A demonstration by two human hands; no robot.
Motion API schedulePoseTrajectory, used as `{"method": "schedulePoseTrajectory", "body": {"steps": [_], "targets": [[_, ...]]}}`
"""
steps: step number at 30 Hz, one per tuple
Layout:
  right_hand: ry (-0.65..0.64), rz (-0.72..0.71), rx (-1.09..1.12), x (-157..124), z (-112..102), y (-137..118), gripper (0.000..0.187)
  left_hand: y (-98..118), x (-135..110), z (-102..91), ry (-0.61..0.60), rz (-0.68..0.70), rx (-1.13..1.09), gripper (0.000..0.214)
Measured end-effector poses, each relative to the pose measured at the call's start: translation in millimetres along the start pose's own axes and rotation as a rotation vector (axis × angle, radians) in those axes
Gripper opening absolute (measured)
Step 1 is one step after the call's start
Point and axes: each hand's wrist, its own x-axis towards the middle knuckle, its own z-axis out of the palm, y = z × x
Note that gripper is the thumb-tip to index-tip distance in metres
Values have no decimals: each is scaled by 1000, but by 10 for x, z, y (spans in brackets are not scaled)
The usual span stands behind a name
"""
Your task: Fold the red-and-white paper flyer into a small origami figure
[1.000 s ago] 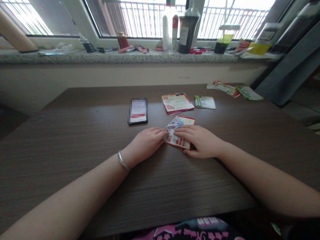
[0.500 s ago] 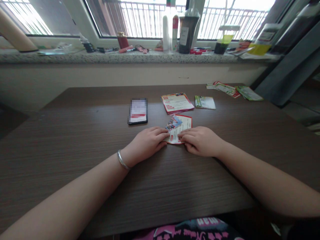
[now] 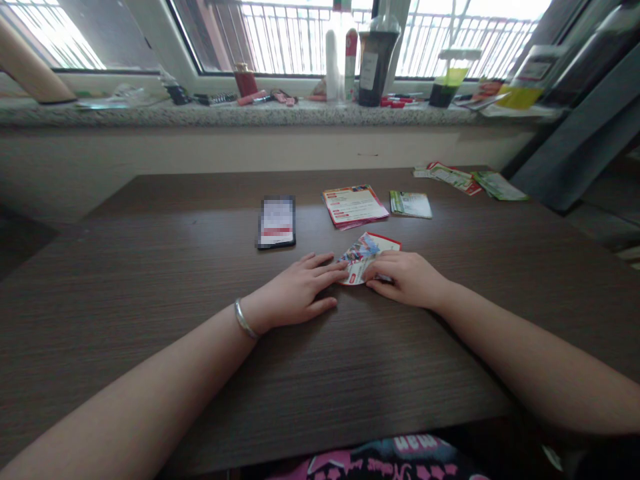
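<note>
A printed sheet of paper (image 3: pixel 361 251) with a red edge lies on the table, one corner folded over to show a coloured picture. My left hand (image 3: pixel 300 290), with a silver bangle at the wrist, rests flat with fingers spread; its fingertips touch the sheet's left corner. My right hand (image 3: pixel 400 277) is closed on the right side of the sheet, its fingertips curled and partly hiding the print. Just behind the sheet sits a stack of printed cards (image 3: pixel 355 205).
A phone (image 3: pixel 277 222) lies left of the stack. To the right are a small pile of green-edged cards (image 3: pixel 411 205) and several loose papers (image 3: pixel 455 179) by the table's far edge. Bottles, including a dark one (image 3: pixel 373 70), stand on the stone windowsill (image 3: pixel 300 115).
The sheet has turned and shifted to the right. My left hand's fingers have spread and its thumb has come off the paper. My right fingers have closed in on the sheet.
</note>
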Motion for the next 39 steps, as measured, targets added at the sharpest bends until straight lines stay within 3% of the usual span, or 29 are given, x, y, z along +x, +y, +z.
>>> {"method": "schedulePoseTrajectory", "body": {"steps": [5,11,16,20,29,39], "targets": [[-6,239,277,19,12,53,21,22,-28,18,-63,8,0,61],[7,438,398,46,59,99,25,22,-40,68,-64,42,28,67],[95,467,315,55,70,124,25,46,-42,53,-90,10,34,74],[132,469,212,56,80,151,25,78,-38,35,-104,-1,47,67],[26,585,-40,71,46,185,25,79,-29,40,-111,28,56,61],[12,624,-62,91,41,227,31,82,-23,55,-104,28,34,65]]}}
